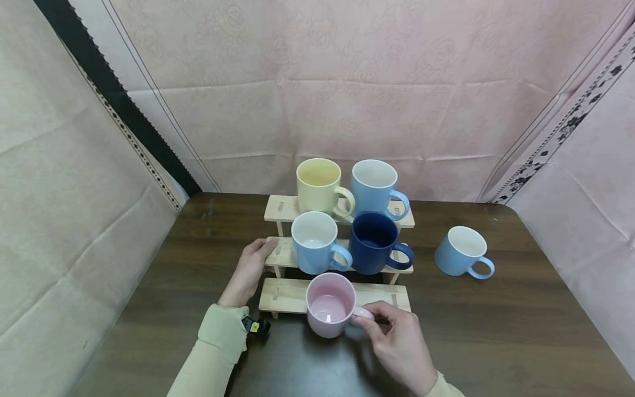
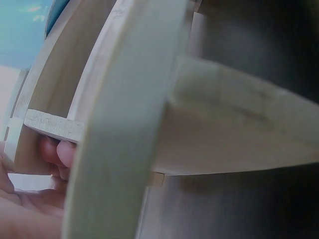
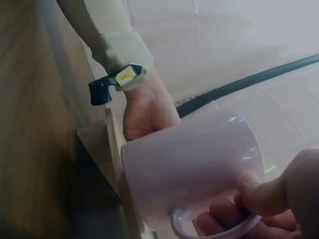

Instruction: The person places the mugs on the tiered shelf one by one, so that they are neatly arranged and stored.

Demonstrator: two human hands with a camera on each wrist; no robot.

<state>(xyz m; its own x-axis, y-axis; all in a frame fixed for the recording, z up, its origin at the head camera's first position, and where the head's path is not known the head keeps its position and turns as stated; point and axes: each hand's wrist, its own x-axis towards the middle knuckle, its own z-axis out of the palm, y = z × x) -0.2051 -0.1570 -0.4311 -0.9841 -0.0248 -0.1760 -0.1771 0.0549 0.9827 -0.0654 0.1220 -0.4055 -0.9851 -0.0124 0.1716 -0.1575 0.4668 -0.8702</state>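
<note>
A pink mug [image 1: 322, 314] is at the front of a three-tier wooden stand [image 1: 283, 296], overlapping its lowest shelf in the head view; whether it touches the shelf cannot be told. My right hand [image 1: 399, 342] grips the mug's handle, thumb against the mug in the right wrist view. My left hand [image 1: 250, 270] holds the left end of the middle shelf, its fingertips [image 2: 66, 152] under the board. That shelf carries a light blue mug [image 1: 310, 248] and a dark blue mug [image 1: 364, 253]. A pale yellow mug [image 1: 312, 193] and another light blue mug [image 1: 367, 193] stand on the top shelf.
One more light blue mug [image 1: 453, 256] stands on the dark wooden table [image 1: 496, 325], to the right of the stand. Pale patterned cloth [image 1: 322, 110] hangs behind the table and along both sides. A small black camera [image 1: 255, 326] is strapped to the left wrist.
</note>
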